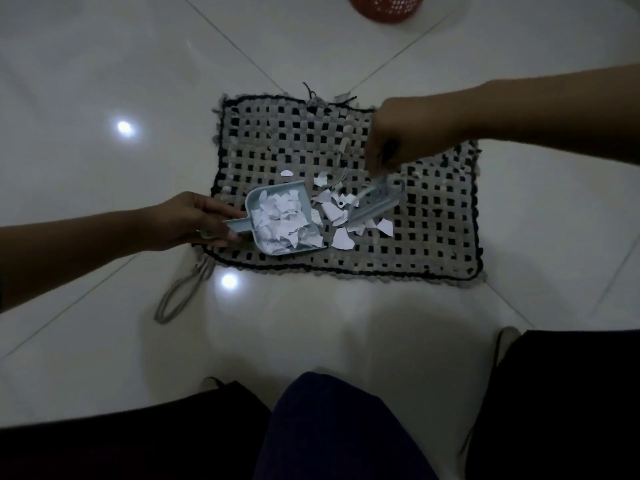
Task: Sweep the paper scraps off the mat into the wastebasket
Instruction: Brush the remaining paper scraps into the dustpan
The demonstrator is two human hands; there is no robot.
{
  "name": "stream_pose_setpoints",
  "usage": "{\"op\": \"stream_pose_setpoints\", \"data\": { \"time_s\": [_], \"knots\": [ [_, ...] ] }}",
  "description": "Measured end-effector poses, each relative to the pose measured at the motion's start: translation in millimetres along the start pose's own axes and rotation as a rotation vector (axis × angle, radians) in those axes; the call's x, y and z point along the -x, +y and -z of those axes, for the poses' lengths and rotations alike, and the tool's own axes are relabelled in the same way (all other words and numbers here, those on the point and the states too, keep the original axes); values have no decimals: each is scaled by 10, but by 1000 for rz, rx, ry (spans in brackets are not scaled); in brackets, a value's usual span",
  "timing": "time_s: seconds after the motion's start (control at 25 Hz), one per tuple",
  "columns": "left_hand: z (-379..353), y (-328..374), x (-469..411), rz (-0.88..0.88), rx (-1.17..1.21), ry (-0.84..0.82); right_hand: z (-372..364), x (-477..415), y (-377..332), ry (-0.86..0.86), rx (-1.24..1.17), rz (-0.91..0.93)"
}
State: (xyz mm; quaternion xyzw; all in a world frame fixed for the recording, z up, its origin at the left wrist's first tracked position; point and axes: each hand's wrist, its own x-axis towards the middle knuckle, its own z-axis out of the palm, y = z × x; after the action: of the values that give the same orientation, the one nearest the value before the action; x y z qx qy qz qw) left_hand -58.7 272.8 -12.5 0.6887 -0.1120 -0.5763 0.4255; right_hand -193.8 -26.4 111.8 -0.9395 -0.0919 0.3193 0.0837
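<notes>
A grey and black woven mat (pixel 415 244) lies on the white tile floor. My left hand (pixel 194 220) grips the handle of a small pale blue dustpan (pixel 258 197) that rests on the mat's left part, filled with white paper scraps (pixel 284 223). More loose scraps (pixel 341 237) lie on the mat just right of the pan's mouth. My right hand (pixel 405 140) holds a small pale brush (pixel 375 199) whose bristles touch those scraps; the brush is blurred. The red mesh wastebasket (pixel 386 5) stands at the top edge, beyond the mat.
A grey cord loop (pixel 180 292) trails from the mat's near left corner. Loose threads (pixel 311 93) stick out at the mat's far edge. My knees and dark clothing (pixel 339 427) fill the bottom of the view. Glossy tiles surround the mat.
</notes>
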Motion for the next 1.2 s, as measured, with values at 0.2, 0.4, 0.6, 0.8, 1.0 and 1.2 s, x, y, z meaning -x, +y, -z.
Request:
{"op": "stream_pose_setpoints", "data": {
  "time_s": [0.2,0.4,0.6,0.8,1.0,1.2],
  "knots": [
    [-241,-90,120,-207,-395,252,-413,145,59,-132,45,115],
    [-298,-95,204,-211,-572,310,-540,-107,10,-97,216,184],
    [-334,-106,247,-199,-578,345,-176,-168,129,173,81,186],
    [-338,-108,293,-179,-583,370,-361,-101,-100,-55,54,237],
    [-352,-110,330,-174,-572,386,-368,-246,-4,55,77,173],
    [-446,-110,333,-203,-583,413,-131,-240,135,212,-55,48]
  ]
}}
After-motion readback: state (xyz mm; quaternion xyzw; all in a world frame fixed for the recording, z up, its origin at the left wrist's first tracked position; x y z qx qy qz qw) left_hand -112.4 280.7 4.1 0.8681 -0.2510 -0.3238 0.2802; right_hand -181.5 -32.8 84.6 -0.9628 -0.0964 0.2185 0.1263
